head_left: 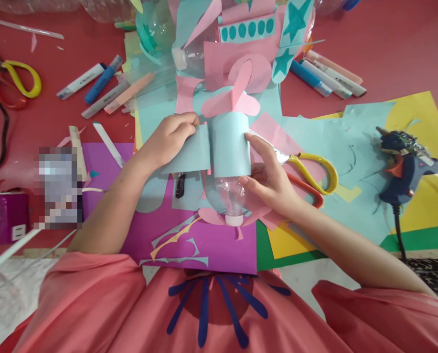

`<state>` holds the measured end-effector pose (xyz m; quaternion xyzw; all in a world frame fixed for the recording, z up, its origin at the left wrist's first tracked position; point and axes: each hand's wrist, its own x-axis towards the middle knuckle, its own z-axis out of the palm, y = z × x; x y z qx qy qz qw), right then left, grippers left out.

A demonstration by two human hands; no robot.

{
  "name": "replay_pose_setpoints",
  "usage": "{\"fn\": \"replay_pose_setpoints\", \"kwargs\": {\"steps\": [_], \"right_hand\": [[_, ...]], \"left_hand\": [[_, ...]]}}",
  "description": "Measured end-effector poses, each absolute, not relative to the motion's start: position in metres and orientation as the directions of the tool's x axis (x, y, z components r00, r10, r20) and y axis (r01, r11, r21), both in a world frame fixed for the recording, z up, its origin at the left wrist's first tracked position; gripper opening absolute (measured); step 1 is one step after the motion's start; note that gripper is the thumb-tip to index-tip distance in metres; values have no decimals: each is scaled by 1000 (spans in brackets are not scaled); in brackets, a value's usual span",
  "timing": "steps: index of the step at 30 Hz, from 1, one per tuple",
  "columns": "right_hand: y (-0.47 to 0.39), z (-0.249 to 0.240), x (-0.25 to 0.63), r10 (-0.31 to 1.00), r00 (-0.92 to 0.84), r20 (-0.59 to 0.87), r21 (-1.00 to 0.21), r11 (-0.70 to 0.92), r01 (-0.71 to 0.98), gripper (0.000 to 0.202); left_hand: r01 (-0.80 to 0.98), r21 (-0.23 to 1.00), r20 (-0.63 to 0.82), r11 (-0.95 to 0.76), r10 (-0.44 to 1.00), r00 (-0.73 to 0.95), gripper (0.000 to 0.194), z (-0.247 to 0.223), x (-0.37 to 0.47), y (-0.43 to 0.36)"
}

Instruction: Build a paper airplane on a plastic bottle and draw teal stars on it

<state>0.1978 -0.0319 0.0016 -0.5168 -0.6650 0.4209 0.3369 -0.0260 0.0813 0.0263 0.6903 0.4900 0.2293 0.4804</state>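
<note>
A clear plastic bottle point(230, 192) lies with its white cap point(234, 220) toward me, its body wrapped in light blue paper point(230, 147). Pink paper pieces point(246, 104) stand at its far end. My left hand point(174, 139) grips the upper edge of a loose light blue flap point(191, 153) left of the bottle, fingers pressed together. My right hand point(268, 176) rests at the bottle's right side, its index fingertip on the blue paper and its thumb near the bottle's shoulder, fingers apart around it. Scissors with yellow and red handles point(327, 174) lie partly under my right hand.
Right is a glue gun point(406, 176) on blue and yellow paper. Markers point(104, 81) lie at the back left, more markers point(332, 78) at the back right. Behind stands a decorated pink paper piece point(219, 63). Other scissors point(29, 78) and a purple power strip point(9, 218) are left.
</note>
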Motion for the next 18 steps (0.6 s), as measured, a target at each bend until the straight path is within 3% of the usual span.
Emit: {"fn": "replay_pose_setpoints", "kwargs": {"steps": [5,18], "right_hand": [[-32,-6,199,970,-235,64,-910,154,385,73],[-31,-5,199,970,-234,67,-905,157,394,73]], "left_hand": [[535,837,-158,-117,884,441,18,30,-22,79],[529,839,-140,-126,891,433,19,25,-21,79]]}}
